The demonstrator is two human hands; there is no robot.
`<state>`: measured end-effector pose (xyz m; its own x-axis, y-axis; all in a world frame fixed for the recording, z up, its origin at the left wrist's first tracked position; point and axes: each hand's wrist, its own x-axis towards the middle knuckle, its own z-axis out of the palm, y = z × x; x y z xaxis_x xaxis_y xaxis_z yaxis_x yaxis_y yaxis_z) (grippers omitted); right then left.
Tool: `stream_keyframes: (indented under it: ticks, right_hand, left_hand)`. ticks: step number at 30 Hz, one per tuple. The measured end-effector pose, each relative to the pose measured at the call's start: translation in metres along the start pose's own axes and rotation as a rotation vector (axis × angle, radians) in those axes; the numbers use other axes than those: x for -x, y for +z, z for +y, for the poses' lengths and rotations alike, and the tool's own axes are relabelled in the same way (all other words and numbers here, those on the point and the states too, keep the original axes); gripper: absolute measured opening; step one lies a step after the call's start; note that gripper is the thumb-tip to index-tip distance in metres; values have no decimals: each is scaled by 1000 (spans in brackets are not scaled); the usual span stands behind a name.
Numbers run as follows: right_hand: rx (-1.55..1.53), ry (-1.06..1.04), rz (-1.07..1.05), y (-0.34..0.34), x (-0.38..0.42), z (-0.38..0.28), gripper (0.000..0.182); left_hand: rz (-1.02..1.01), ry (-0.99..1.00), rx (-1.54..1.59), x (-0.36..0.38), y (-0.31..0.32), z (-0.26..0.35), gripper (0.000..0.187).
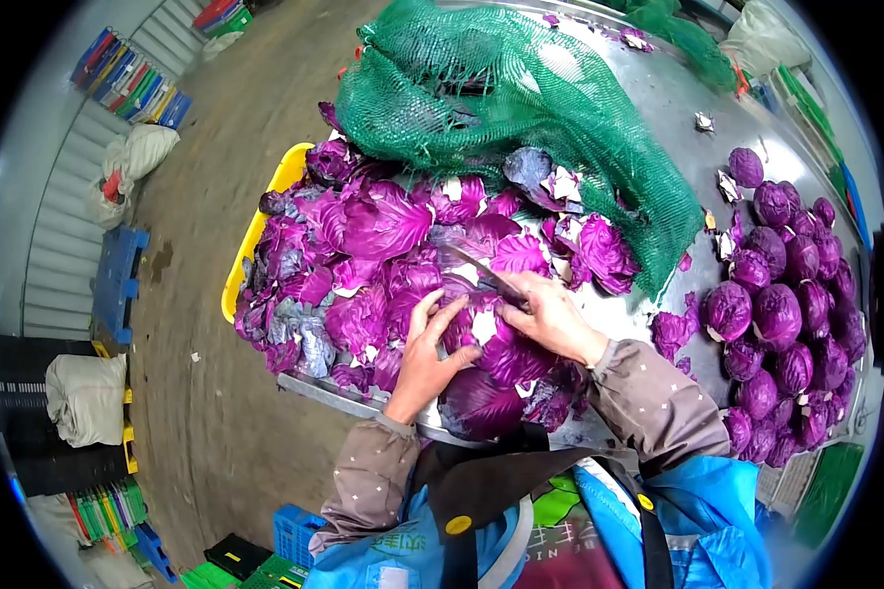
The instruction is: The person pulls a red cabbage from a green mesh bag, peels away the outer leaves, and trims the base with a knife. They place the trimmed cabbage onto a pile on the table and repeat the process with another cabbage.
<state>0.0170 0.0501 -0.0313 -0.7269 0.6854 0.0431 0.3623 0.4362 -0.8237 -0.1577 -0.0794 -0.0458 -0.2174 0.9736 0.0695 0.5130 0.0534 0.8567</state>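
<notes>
A purple cabbage [496, 339] with a pale cut base lies under both hands near the table's front edge. My left hand [432, 353] rests against its left side, fingers spread and thumb on the leaves. My right hand [545, 312] is closed round the handle of a knife [489, 272], whose blade points up and left over the leaves. Loose purple leaves [383, 221] are heaped to the left and behind. Another cabbage or leafy piece [479, 402] lies just in front of the held one.
A yellow crate [265, 231] is partly buried by leaves at the left. Green netting [521, 98] spreads across the back of the metal table [678, 118]. Many cabbages [778, 316] are piled at the right. Stacked crates [133, 79] stand beyond the floor.
</notes>
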Motion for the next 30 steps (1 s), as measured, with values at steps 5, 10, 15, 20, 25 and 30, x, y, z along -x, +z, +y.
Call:
stream_keyframes:
  ticks: [5,10,15,20,25,30]
  right_hand:
    - [-194,44,-22,8,10,10,36]
    - [189,-142,-66,-6,18,-9,44]
    - [408,-131,-88,-4,10,-18,48]
    - [420,-114,-52,-2,4,-16,40]
    - [-24,-22,114,0,-1,20,32]
    - [98,106,-71,-8,2,-9,48]
  left_hand:
    - [235,-59,-97,3,30,6,76]
    - [278,-118,-87,1,39,7,86]
    - [285,-59,-162,-2,40,6,83]
    - [230,-62,-141,-7,35,11,81]
    - [165,45,-219,6,41,10,81]
    - [72,39,-208,7,27,11,86]
